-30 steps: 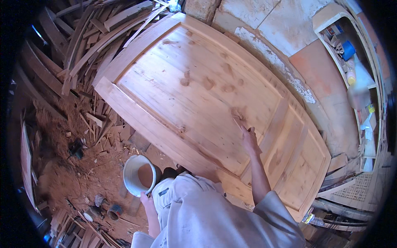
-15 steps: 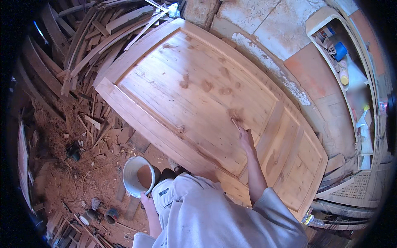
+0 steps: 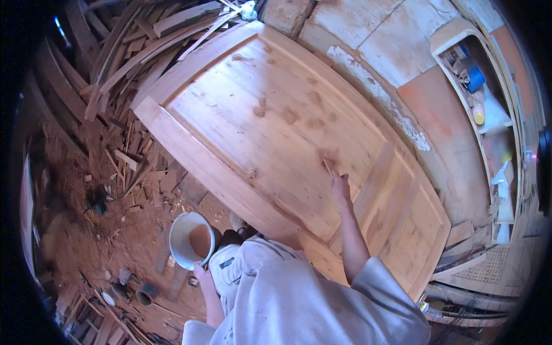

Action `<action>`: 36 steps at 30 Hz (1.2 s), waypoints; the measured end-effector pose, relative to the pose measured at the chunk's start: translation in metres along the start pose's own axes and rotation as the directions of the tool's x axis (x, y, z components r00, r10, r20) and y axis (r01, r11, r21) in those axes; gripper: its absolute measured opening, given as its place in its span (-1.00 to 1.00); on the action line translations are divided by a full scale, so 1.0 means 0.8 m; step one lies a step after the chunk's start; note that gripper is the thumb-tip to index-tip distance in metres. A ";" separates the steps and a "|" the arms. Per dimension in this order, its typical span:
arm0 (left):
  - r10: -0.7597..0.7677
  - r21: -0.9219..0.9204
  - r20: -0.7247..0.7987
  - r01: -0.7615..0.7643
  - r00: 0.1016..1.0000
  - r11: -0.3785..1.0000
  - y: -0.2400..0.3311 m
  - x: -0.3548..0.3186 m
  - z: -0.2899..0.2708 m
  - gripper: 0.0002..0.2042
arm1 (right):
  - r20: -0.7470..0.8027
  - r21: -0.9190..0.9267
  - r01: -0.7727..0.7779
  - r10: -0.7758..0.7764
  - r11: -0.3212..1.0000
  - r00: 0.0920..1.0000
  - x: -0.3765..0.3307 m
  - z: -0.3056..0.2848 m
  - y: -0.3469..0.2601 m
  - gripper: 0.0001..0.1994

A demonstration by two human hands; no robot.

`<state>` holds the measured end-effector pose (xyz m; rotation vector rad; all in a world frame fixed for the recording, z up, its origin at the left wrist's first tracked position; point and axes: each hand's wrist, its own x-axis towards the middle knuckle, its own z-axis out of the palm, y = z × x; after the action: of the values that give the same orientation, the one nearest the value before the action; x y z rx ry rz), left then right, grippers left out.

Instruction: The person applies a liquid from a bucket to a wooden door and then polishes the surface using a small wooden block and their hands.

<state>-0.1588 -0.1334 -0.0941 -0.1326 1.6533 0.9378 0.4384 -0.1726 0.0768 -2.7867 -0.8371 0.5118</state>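
Head view: with my right hand (image 3: 340, 185) I hold a thin stick-like tool (image 3: 328, 167), fingers closed around it, its far end at a brown patch on the pale wooden panelled door (image 3: 241, 126). That door lies slantwise across the middle, with more brown patches (image 3: 289, 115) farther off. My left hand (image 3: 201, 272) grips the near rim of a whitish bucket (image 3: 179, 236), left of the door's near edge, with brown liquid (image 3: 200, 240) inside. Wood strips (image 3: 118, 72) are heaped far left; a blue container (image 3: 475, 79) sits far right.
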 end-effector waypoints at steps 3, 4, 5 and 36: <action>0.268 0.191 0.185 -0.302 0.945 0.934 -0.004 -0.006 -0.014 -0.87 | -0.027 -0.022 0.038 -0.039 0.999 0.999 -0.014 0.004 0.001 -0.57; 0.316 0.221 0.224 -0.364 0.922 0.905 -0.003 -0.010 -0.013 -0.88 | -0.081 -0.019 0.075 -0.077 0.997 0.994 -0.014 0.004 0.004 -0.50; 0.326 0.269 0.235 -0.384 0.916 0.883 -0.001 -0.014 -0.013 -0.87 | -0.078 -0.018 0.077 -0.078 0.997 0.994 -0.018 -0.004 -0.006 -0.50; 0.119 0.111 0.113 -0.131 0.987 0.985 -0.008 -0.010 0.009 -0.83 | 0.044 0.009 -0.071 0.070 0.997 0.997 -0.008 -0.007 -0.015 -0.64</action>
<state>-0.1473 -0.1359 -0.0907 0.1012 1.6286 0.9225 0.4291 -0.1666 0.0869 -2.8129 -0.7444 0.5894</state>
